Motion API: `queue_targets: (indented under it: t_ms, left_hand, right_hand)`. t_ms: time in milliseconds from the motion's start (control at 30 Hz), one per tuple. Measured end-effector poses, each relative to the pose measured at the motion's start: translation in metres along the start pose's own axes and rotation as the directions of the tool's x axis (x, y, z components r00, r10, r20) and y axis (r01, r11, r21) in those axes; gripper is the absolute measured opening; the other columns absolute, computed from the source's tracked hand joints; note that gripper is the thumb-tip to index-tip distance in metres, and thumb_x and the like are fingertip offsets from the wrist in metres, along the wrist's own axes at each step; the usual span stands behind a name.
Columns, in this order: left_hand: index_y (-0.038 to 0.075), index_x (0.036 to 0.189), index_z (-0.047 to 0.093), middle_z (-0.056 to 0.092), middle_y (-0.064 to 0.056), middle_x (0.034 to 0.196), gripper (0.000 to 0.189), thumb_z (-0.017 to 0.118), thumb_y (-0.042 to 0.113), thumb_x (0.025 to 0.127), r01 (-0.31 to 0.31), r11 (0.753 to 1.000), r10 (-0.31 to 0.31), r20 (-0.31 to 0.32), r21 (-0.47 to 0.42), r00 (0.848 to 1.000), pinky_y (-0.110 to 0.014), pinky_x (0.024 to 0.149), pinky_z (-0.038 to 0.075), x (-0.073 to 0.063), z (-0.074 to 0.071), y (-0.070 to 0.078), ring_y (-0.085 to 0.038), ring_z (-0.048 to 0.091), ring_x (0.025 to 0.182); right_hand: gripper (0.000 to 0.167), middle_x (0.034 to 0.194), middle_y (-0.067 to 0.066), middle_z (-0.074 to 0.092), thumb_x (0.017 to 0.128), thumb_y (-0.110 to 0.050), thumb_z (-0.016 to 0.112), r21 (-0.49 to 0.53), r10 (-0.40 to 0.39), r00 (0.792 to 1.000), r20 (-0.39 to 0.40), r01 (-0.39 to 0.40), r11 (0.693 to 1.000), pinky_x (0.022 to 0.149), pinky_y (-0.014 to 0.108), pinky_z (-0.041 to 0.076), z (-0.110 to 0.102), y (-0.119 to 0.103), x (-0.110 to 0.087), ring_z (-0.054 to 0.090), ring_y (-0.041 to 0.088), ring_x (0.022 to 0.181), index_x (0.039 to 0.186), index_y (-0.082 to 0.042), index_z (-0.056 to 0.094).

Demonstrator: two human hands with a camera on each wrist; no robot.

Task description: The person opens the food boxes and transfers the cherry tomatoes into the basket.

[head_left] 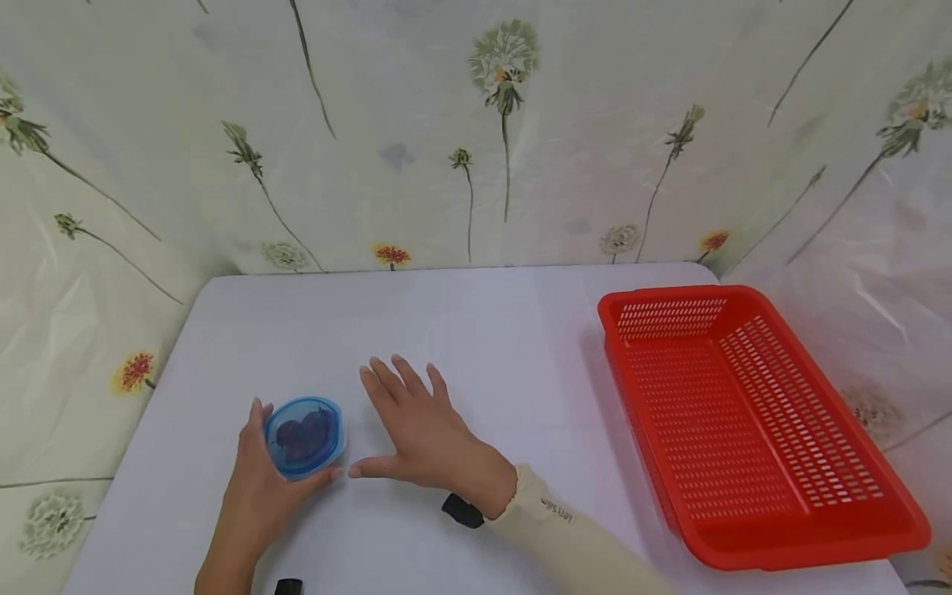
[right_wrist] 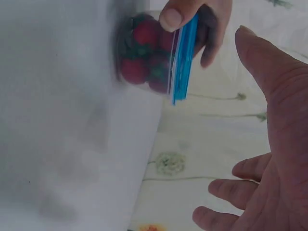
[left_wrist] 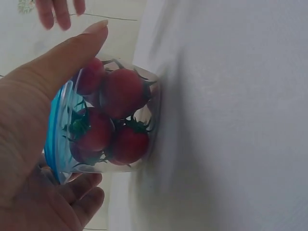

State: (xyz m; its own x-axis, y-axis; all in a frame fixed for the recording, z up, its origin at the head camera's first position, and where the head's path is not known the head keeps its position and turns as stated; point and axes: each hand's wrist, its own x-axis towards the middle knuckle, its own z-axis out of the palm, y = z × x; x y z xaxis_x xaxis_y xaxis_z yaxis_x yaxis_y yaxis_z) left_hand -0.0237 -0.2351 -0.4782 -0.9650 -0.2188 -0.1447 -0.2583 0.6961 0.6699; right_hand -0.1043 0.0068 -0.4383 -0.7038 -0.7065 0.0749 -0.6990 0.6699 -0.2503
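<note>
My left hand [head_left: 260, 487] grips a small clear tub [head_left: 325, 464], thumb on the near side and fingers around the far side. A blue lid [right_wrist: 185, 62] covers the tub. Through its clear wall several red cherry tomatoes [left_wrist: 122, 94] with green stems show in the left wrist view. The tub's base is right at the white tabletop. Just right of the tub, my right hand [head_left: 427, 434] hovers with fingers spread and thumb pointing toward it, holding nothing. In the right wrist view a gap lies between its thumb and the lid.
A large red plastic basket [head_left: 744, 541] with slotted walls stands on the right side of the white table [head_left: 476, 330]. A flower-printed sheet [head_left: 416, 107] hangs behind the table and along its sides. Small black pieces [head_left: 463, 511] show by both wrists.
</note>
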Motion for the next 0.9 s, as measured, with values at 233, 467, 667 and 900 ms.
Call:
queue_targets:
  t_ms: [233,467,667,900]
  left_hand:
    - [0.014,0.166,-0.015,0.02,-0.025,0.166,0.151,0.094,0.056,0.071,-0.031,0.999,0.031,-0.018,-0.04,0.999,-0.075,0.112,0.03,0.0,0.004,-0.008,-0.051,0.027,0.148]
    - [0.012,0.166,-0.014,0.022,-0.023,0.166,0.149,0.098,0.039,0.071,-0.083,0.99,0.079,-0.039,-0.113,0.996,-0.074,0.113,0.028,0.001,0.005,-0.016,-0.048,0.026,0.149]
    - [0.014,0.167,-0.011,0.025,-0.023,0.164,0.143,0.096,0.035,0.075,-0.094,0.988,0.086,-0.062,-0.126,0.994,-0.073,0.112,0.031,0.002,0.007,-0.02,-0.046,0.03,0.146]
    - [0.012,0.166,-0.012,0.026,-0.024,0.164,0.141,0.095,0.022,0.076,-0.1,0.991,0.095,-0.06,-0.084,0.994,-0.072,0.111,0.032,0.002,0.007,-0.022,-0.047,0.032,0.145]
  right_hand:
    - [0.118,0.174,0.001,0.015,0.084,-0.084,0.06,0.0,-0.065,0.997,0.046,0.065,0.998,0.122,0.066,0.019,0.01,-0.019,0.019,0.009,0.027,0.16,0.169,-0.016,0.015]
    - [0.113,0.173,-0.001,0.022,0.085,-0.08,0.065,0.007,-0.138,0.989,0.059,0.138,0.99,0.123,0.061,0.023,0.02,-0.032,0.036,0.016,0.024,0.159,0.168,-0.016,0.022]
    - [0.112,0.171,-0.003,0.026,0.086,-0.081,0.062,0.005,-0.183,0.977,0.11,0.184,0.983,0.122,0.057,0.027,0.027,-0.041,0.052,0.018,0.021,0.158,0.168,-0.017,0.022]
    - [0.107,0.17,-0.006,0.028,0.088,-0.08,0.06,0.004,-0.205,0.963,0.176,0.208,0.978,0.122,0.054,0.029,0.031,-0.041,0.06,0.023,0.016,0.156,0.168,-0.019,0.022]
